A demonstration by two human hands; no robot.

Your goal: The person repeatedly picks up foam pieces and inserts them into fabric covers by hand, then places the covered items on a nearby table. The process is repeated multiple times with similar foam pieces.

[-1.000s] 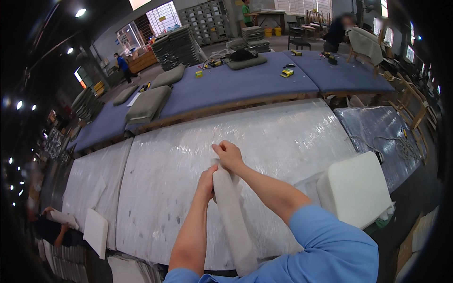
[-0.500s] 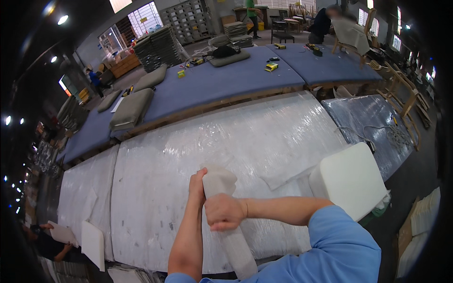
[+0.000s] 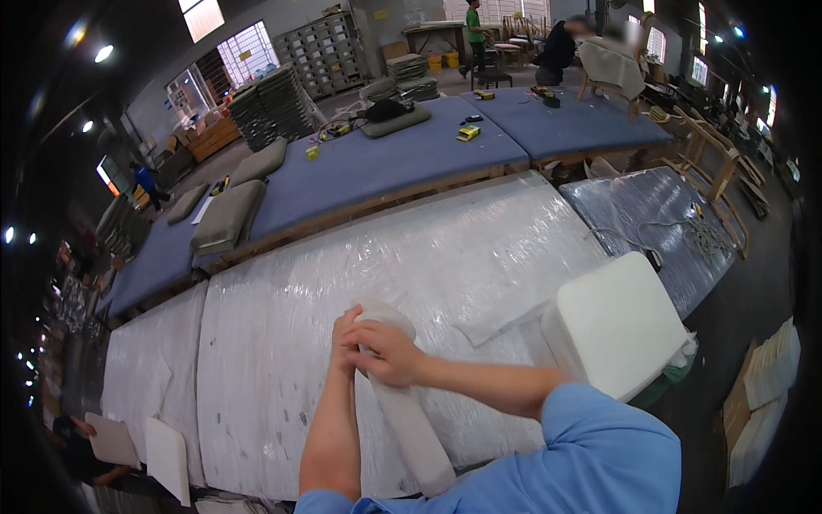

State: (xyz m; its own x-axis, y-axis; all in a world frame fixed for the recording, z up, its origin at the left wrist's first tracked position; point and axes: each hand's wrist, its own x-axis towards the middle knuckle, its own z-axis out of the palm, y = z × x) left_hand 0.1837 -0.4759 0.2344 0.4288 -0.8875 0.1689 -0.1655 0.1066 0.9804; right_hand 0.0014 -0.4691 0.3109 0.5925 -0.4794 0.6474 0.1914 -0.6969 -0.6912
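A long white padded piece (image 3: 411, 420), soft and cloth-like, lies in front of me, running from my body up to a bulging rounded far end. My left hand (image 3: 344, 336) is closed on the left side of that end. Across its top lies my right hand (image 3: 387, 351), palm down, its bent fingers curled over the padding and touching my left hand. Part of the piece is hidden under my right hand and wrist. Beneath it is a work table (image 3: 282, 343) covered in shiny clear plastic film.
A thick white seat cushion (image 3: 616, 321) sits on the table's right side. Beyond stand blue-topped tables (image 3: 385, 163) with grey cushions (image 3: 229, 214) and small yellow boxes (image 3: 468, 133). At lower left, another person's arm (image 3: 111, 475) is by white pads (image 3: 167, 458). Wooden frames (image 3: 715, 171) stand right.
My right hand has gone from a fist to bent fingers laid over the padded piece, and has moved up toward my left hand. The whole view has shifted slightly.
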